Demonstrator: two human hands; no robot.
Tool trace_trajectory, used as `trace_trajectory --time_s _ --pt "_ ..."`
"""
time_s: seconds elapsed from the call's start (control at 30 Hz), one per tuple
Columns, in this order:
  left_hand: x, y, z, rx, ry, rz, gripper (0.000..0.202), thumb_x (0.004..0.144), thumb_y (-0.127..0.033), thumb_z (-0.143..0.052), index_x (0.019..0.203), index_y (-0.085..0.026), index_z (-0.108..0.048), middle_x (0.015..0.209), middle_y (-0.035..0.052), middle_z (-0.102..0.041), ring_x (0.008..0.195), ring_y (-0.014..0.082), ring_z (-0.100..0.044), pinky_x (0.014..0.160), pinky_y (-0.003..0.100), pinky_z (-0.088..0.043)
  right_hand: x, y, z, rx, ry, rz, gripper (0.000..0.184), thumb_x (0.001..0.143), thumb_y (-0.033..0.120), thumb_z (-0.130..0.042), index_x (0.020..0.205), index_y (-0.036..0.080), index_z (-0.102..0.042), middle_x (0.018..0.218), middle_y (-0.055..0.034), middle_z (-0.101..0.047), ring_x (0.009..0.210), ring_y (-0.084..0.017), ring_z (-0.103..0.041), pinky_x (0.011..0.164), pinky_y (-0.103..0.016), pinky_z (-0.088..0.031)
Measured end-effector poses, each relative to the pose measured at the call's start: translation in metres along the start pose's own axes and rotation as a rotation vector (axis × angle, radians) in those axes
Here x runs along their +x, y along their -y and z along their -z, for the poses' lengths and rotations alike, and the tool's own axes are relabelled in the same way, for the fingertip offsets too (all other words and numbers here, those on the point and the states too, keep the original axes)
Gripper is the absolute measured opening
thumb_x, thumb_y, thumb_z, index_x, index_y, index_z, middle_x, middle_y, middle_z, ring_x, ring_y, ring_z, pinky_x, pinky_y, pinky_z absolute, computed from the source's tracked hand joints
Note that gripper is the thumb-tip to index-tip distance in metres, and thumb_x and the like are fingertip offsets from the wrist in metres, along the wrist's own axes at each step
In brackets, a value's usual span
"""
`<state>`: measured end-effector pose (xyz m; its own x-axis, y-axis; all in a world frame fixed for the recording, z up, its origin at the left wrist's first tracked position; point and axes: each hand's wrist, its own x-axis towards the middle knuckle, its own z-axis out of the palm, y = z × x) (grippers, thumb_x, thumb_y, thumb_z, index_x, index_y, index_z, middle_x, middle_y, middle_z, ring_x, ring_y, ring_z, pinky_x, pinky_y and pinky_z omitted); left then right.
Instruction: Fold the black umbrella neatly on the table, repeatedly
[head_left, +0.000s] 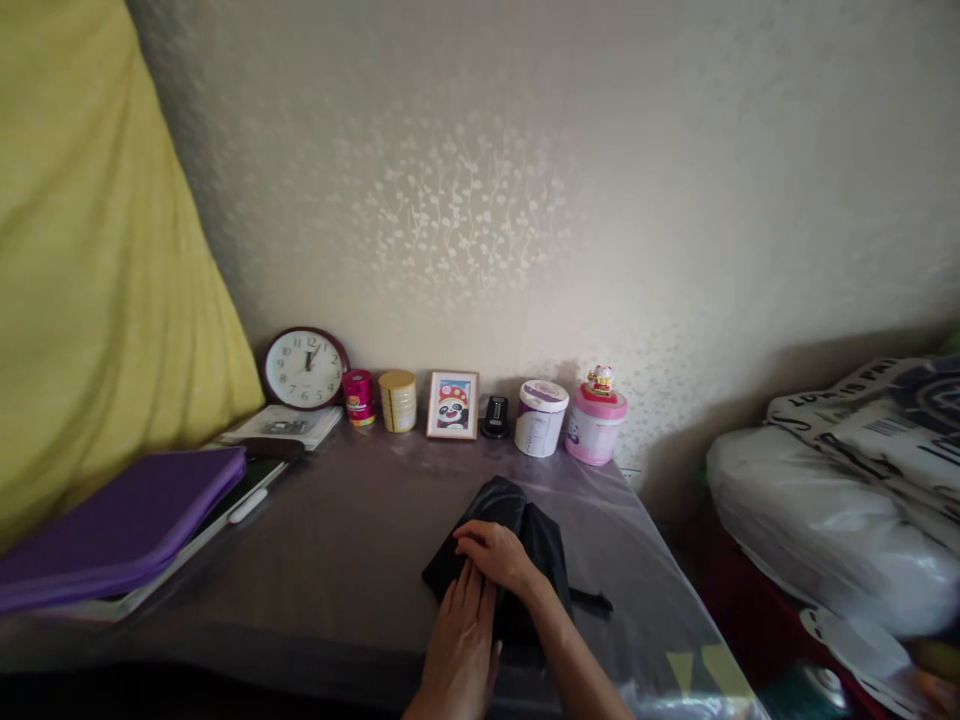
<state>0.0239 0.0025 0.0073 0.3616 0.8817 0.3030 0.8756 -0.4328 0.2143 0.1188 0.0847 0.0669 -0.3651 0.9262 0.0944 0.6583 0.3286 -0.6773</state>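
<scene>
A black folding umbrella [544,550], its cloth loose and in pointed folds, lies on the table in front of me. A thin black strap [592,599] sticks out from its right side. My left hand [461,625] rests flat on the cloth, fingers stretched out and side by side. Just above its fingertips, my right hand [495,555] crosses over from the right with bent fingers closed on a fold of the cloth. Both hands hide part of the cloth, and the umbrella's handle cannot be made out.
A clear sheet covers the table [337,560]. Along the wall stand a clock [304,368], tins, a picture frame [453,405], a small black device [495,416] and two tubs. Purple folders [135,515] lie left; white bags [817,520] are piled right.
</scene>
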Motion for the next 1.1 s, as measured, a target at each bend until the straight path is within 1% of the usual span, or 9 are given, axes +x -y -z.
trace_trajectory --time_s 0.13,0.23,0.33,0.4,0.53,0.77,0.9,1.0,1.1 --pt "0.002 0.002 -0.002 -0.025 0.111 0.058 0.061 0.072 -0.009 -0.037 0.133 -0.011 -0.034 0.142 0.0127 -0.031 0.131 0.0241 -0.028 0.106 0.040 -0.029 -0.020 -0.003 -0.004 0.000 -0.153 0.168 0.026 0.085 0.024 -0.043 0.094 0.026 -0.066 0.087 0.0017 -0.070 0.087 -0.015 -0.061 0.079 -0.026 -0.045" --pt "0.002 0.001 -0.002 -0.008 0.119 0.069 0.059 0.075 -0.006 -0.031 0.134 -0.012 -0.033 0.142 0.0122 -0.031 0.130 0.0239 -0.028 0.105 0.041 -0.030 -0.034 -0.011 -0.006 -0.002 -0.260 0.300 0.027 0.088 0.023 -0.040 0.099 0.025 -0.065 0.102 -0.0021 -0.066 0.099 -0.015 -0.056 0.089 -0.030 -0.043" --pt "0.002 0.002 -0.006 -0.004 0.096 0.051 0.063 0.076 -0.008 -0.032 0.138 -0.015 -0.022 0.144 0.0105 -0.025 0.131 0.0245 -0.026 0.105 0.042 -0.031 -0.036 -0.027 -0.005 -0.083 -0.290 0.339 0.028 0.089 0.023 -0.038 0.102 0.022 -0.063 0.109 -0.0050 -0.064 0.111 -0.018 -0.050 0.098 -0.037 -0.037" --pt "0.002 0.004 -0.011 -0.005 0.083 0.057 0.066 0.077 -0.011 -0.035 0.139 -0.016 -0.014 0.145 0.0103 -0.022 0.132 0.0257 -0.025 0.105 0.042 -0.031 -0.029 -0.039 -0.004 -0.148 -0.287 0.331 0.029 0.089 0.024 -0.038 0.104 0.021 -0.063 0.111 -0.0059 -0.063 0.116 -0.019 -0.047 0.102 -0.042 -0.032" --pt "0.003 0.005 -0.016 0.019 0.092 0.093 0.067 0.078 -0.009 -0.032 0.139 -0.018 -0.006 0.145 0.0106 -0.023 0.131 0.0252 -0.027 0.103 0.042 -0.033 -0.005 -0.058 0.001 -0.251 -0.278 0.297 0.030 0.089 0.026 -0.038 0.106 0.021 -0.063 0.118 -0.0067 -0.060 0.121 -0.021 -0.044 0.104 -0.047 -0.026" --pt "0.009 0.001 -0.010 0.015 0.164 0.147 0.066 0.076 -0.004 -0.030 0.138 -0.019 -0.014 0.143 0.0088 -0.027 0.130 0.0248 -0.030 0.102 0.040 -0.036 0.032 -0.076 0.014 -0.343 -0.272 0.198 0.031 0.088 0.024 -0.038 0.106 0.023 -0.062 0.121 -0.0050 -0.058 0.122 -0.020 -0.041 0.104 -0.045 -0.023" --pt "0.010 0.000 -0.004 -0.060 0.236 0.180 0.066 0.075 -0.007 -0.030 0.139 -0.017 -0.014 0.145 0.0082 -0.021 0.132 0.0250 -0.024 0.104 0.041 -0.031 0.048 -0.084 0.018 -0.367 -0.256 0.111 0.031 0.087 0.025 -0.038 0.106 0.022 -0.063 0.122 -0.0040 -0.057 0.122 -0.020 -0.041 0.102 -0.041 -0.026" --pt "0.010 0.001 -0.003 -0.119 0.283 0.206 0.068 0.075 -0.008 -0.030 0.139 -0.015 -0.011 0.147 0.0089 -0.016 0.133 0.0256 -0.020 0.106 0.043 -0.028 0.058 -0.087 0.020 -0.354 -0.240 0.036 0.032 0.087 0.025 -0.037 0.106 0.021 -0.063 0.119 -0.0049 -0.059 0.114 -0.018 -0.048 0.099 -0.036 -0.031" --pt "0.010 0.002 -0.005 -0.173 0.306 0.204 0.072 0.072 -0.012 -0.035 0.139 -0.014 -0.008 0.147 0.0096 -0.012 0.134 0.0269 -0.016 0.105 0.045 -0.027 0.064 -0.087 0.023 -0.324 -0.236 -0.013 0.031 0.087 0.025 -0.036 0.103 0.022 -0.063 0.111 -0.0030 -0.063 0.104 -0.015 -0.055 0.095 -0.031 -0.035"
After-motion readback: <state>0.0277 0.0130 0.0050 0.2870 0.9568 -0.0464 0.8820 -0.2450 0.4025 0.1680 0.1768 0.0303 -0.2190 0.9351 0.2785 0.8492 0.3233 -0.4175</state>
